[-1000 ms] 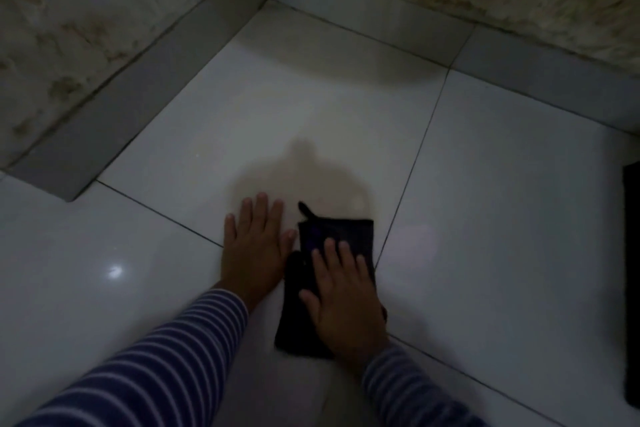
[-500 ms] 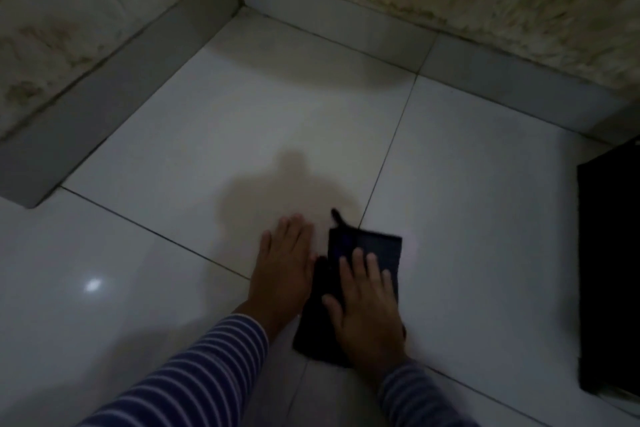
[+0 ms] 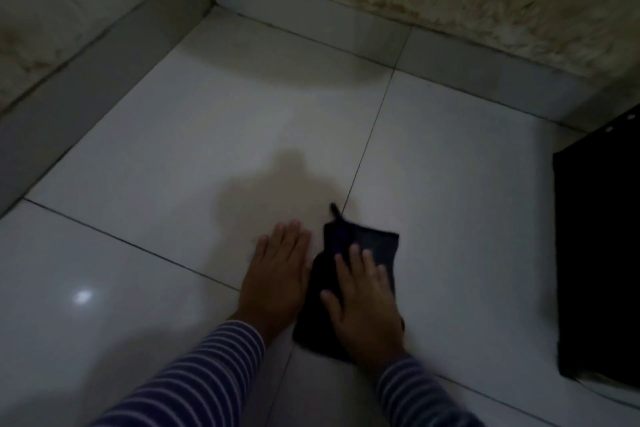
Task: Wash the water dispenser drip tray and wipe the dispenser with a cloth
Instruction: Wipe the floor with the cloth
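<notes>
Dark cloth point(image 3: 360, 253) lay on the white tiled floor point(image 3: 207, 156), approx. over a grout line. Right hand point(image 3: 363, 302) pressed flat on it, fingers spread, not gripping. Left hand point(image 3: 277, 274) lay palm-down on bare tile just beside the cloth's left edge, fingers extended. Black box-like object point(image 3: 599, 260) stood at far right, well apart.
</notes>
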Available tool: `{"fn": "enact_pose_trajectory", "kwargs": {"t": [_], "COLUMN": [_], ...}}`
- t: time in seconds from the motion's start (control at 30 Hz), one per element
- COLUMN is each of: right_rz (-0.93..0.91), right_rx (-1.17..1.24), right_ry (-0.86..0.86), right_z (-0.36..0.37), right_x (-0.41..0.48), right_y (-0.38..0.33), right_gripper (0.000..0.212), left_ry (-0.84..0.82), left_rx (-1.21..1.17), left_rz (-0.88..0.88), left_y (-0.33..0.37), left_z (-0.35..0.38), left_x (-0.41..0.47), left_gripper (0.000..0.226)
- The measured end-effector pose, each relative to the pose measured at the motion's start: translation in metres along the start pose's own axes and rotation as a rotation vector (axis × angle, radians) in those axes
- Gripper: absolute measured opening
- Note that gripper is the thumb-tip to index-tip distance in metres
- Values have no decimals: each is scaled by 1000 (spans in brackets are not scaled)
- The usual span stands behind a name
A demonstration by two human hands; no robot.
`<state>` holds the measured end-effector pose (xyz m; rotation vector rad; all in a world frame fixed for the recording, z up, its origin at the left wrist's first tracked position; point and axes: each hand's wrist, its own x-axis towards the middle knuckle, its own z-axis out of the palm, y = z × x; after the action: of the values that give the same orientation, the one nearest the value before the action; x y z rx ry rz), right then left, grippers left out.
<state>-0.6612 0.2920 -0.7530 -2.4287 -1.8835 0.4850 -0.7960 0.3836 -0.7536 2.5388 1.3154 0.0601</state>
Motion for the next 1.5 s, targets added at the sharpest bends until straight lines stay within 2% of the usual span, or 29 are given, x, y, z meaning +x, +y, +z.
{"fn": "enact_pose_trajectory", "kwargs": {"t": [0.1, 0.2, 0.23, 0.3, 0.43, 0.5, 0.57, 0.63, 0.73, 0.83, 0.93, 1.07, 1.13, 1.23, 1.3, 1.4, 1.5], "right_rz": [-56, 153, 226, 314, 141, 30, -2, 67, 263, 397, 245, -45, -19, 167, 203, -16, -160], "right_rx": [24, 6, 5, 22, 7, 3, 13, 8, 7, 14, 7, -22, -41, 5, 66, 17, -42], "right_ry": [-68, -9, 42, 32, 14, -28, -92, -112, -4, 47, -3, -98, -101, -19, -35, -52, -81], "right_z": [4, -5, -10, -17, -7, 5, 10, 10, 0, 0, 6, 23, 24, 15, 12, 22, 31], "right_x": [-54, -50, -38, -9, 8, -22, -61, -88, -91, -68, -67, -128, -140, -110, -78, -56, -74], "right_y": [17, 49, 54, 51, 4, -16, -15, 9, 45, 44, 3, -30, -22, -25, -44, -88, -108], "right_gripper": [62, 74, 74, 72, 69, 66, 63, 68, 83, 73, 69, 65, 68, 78, 74, 68, 63], "left_ry": [-1, -7, -6, 0, -28, -72, -66, -57, -53, -50, -36, -33, -26, -28, -1, 25, 24], "left_rx": [2, 21, 25, 37, 27, 3, -8, -1, 1, -27, -72, -113, -104, -77, -124, -196, -185], "left_rz": [-2, 1, 1, 3, 7, -2, 5, 30, 41, 32, 30, 15, -18, -49, -65, -67, -67], "left_y": [0, 0, 0, 0, -3, -6, -5, -1, -1, -2, 0, -8, -17, -36, -43, -49, -60], "left_z": [0, 3, 4, 7, 10, 12, 12, 11, 12, 15, 16, 14, 9, 8, 9, 6, 3], "left_x": [1, 2, 2, 2, 4, 2, -10, -26, -44, -54, -64, -84, -94, -105, -108, -113, -123], "left_gripper": [52, 52, 52, 53, 53, 53, 53, 56, 59, 58, 55, 52, 54, 55, 53, 53, 53]}}
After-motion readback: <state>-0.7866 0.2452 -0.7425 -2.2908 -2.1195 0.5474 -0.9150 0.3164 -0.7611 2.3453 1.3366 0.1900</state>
